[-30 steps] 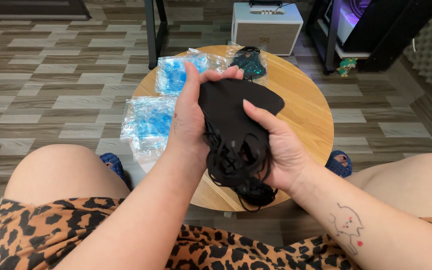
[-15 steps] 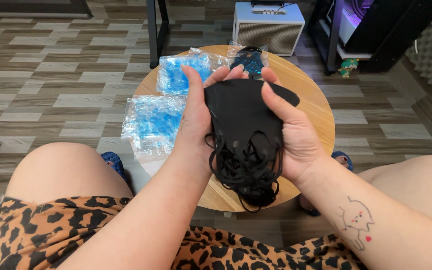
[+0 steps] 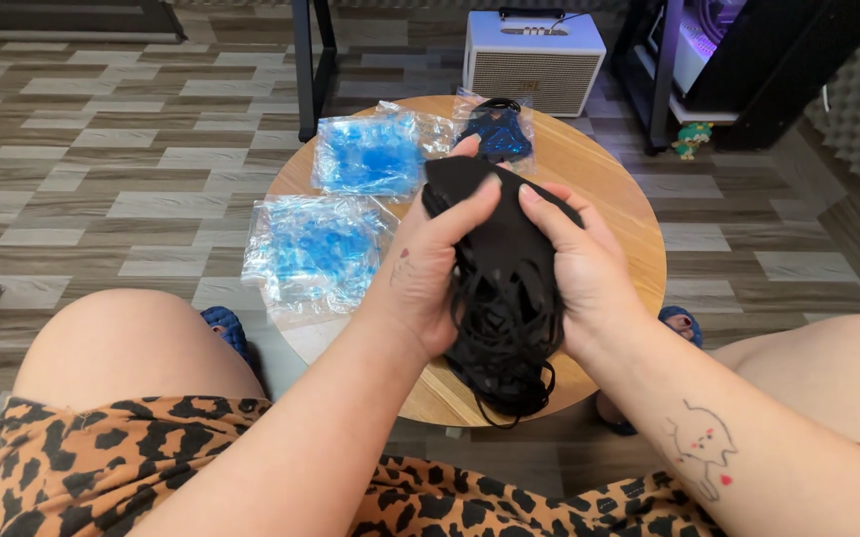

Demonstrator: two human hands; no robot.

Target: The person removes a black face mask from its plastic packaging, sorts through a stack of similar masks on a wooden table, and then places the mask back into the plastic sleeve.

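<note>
Both hands grasp one soft stack of black fabric masks [image 3: 495,239] above the round wooden counter [image 3: 617,214]: the left hand [image 3: 430,278] wraps its left edge, thumb pressed on top, and the right hand [image 3: 579,273] clasps the right edge. Thin black elastic loops [image 3: 505,348] hang in a tangle below the palms. On the counter lie crinkled clear plastic bags [image 3: 316,249] holding blue masks, and a smaller bag [image 3: 495,129] holding dark ones.

You hold a stack of black face masks [image 3: 495,239] upright above the round wooden surface [image 3: 609,189], their tangled black ear loops [image 3: 505,348] dangling below.
</note>
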